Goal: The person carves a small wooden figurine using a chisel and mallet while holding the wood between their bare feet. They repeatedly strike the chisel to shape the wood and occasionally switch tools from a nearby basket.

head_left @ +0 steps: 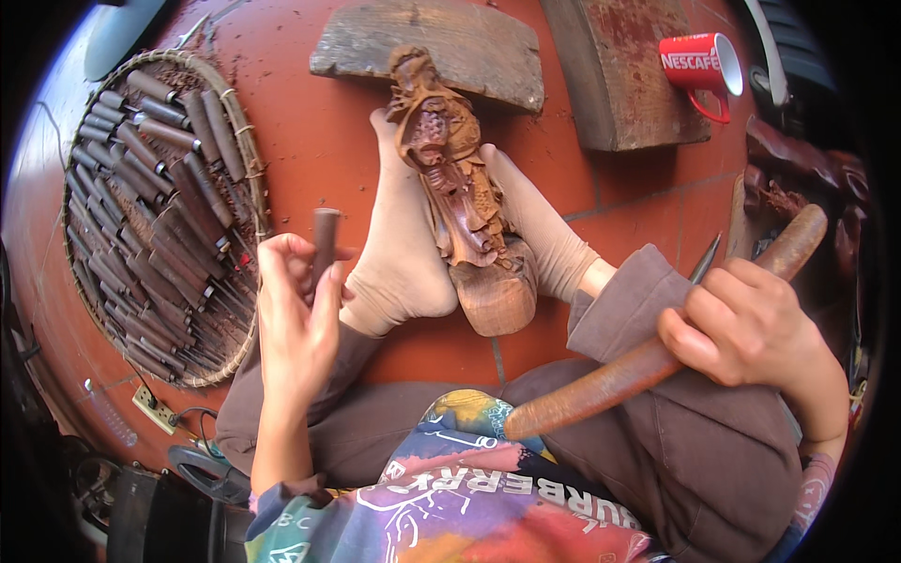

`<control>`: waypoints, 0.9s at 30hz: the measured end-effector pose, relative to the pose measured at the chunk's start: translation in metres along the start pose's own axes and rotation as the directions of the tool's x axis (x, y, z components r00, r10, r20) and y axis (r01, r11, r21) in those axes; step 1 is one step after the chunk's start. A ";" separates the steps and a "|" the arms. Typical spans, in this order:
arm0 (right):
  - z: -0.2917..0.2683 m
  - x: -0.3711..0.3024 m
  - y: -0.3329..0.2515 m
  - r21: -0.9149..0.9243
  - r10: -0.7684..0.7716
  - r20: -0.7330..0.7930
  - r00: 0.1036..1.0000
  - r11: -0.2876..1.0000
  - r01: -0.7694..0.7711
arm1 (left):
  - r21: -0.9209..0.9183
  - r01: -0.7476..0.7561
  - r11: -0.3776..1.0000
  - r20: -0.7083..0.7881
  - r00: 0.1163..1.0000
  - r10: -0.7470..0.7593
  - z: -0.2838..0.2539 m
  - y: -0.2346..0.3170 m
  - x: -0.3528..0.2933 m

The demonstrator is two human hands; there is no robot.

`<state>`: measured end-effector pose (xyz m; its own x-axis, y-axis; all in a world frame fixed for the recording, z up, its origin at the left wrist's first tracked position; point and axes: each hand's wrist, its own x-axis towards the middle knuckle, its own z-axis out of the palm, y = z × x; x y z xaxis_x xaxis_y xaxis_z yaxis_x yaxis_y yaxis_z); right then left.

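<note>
Your right hand (746,324) is near you, on your right knee, with its fingers wrapped tight around a long brown wooden club (648,361) that lies across your lap. Your left hand (296,314) is up on the left, its fingers closed on a small dark tool handle (325,239). Between your two socked feet (404,253) stands a carved wooden figure (455,178). A round basket (246,141) of carving tools (150,216) sits on the floor, far left. A red mug (699,66) lies far right.
</note>
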<state>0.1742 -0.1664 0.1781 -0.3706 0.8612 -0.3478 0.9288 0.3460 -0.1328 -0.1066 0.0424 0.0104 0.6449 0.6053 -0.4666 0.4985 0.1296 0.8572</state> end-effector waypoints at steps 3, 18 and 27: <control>-0.007 -0.011 -0.006 0.069 0.058 -0.137 0.989 0.996 -0.049 | 0.195 -0.345 0.918 0.271 0.919 0.287 0.025 0.048 -0.006; -0.001 -0.012 -0.013 0.120 0.066 -0.065 0.996 0.991 -0.058 | -0.283 -0.906 0.315 0.454 0.163 0.876 0.143 0.030 0.022; -0.001 -0.008 -0.014 0.102 0.088 -0.036 0.995 0.991 -0.084 | -0.280 -0.897 0.341 0.390 0.218 0.895 0.142 0.026 0.030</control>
<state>0.1642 -0.1776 0.1834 -0.2871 0.9013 -0.3244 0.9524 0.2324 -0.1972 0.0083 -0.0475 -0.0121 0.8127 -0.0580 0.5798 -0.5709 -0.2789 0.7722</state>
